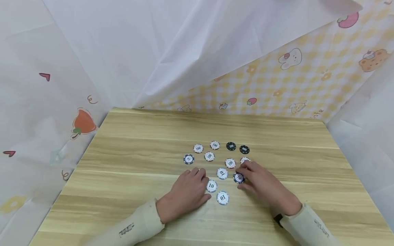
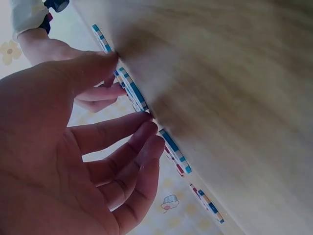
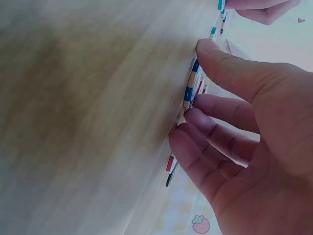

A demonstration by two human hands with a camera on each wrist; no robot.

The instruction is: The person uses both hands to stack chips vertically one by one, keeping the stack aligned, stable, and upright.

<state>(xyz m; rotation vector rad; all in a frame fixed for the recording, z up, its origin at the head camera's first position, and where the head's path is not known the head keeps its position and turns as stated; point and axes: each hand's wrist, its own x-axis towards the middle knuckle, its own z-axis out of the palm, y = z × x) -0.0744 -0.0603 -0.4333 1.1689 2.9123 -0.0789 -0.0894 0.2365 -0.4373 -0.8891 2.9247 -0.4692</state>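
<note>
My left hand (image 1: 187, 192) holds a light-blue-edged poker chip (image 1: 211, 186) marked 10 at its rim, between thumb and forefinger. The left wrist view shows that chip edge-on, flat on the table, with the other fingers curled beside it. With thumb and fingertips, my right hand (image 1: 261, 182) pinches a dark-blue poker chip (image 1: 238, 177) marked 10; the right wrist view has its blue and cream edge (image 3: 191, 85) close to the tabletop. Two more light-blue-edged chips lie near the hands, one in front (image 1: 223, 197) and one behind (image 1: 222, 173). Right-hand fingers partly cover a white chip (image 1: 245, 159).
Farther back on the wooden table (image 1: 138, 136) lie several white chips marked 100 (image 1: 198, 148), two black chips (image 1: 231, 146) and a dark-blue chip (image 1: 188, 159). A patterned yellow-check cloth (image 1: 261, 89) hangs behind, and white sheeting (image 1: 55, 112) stands along the sides.
</note>
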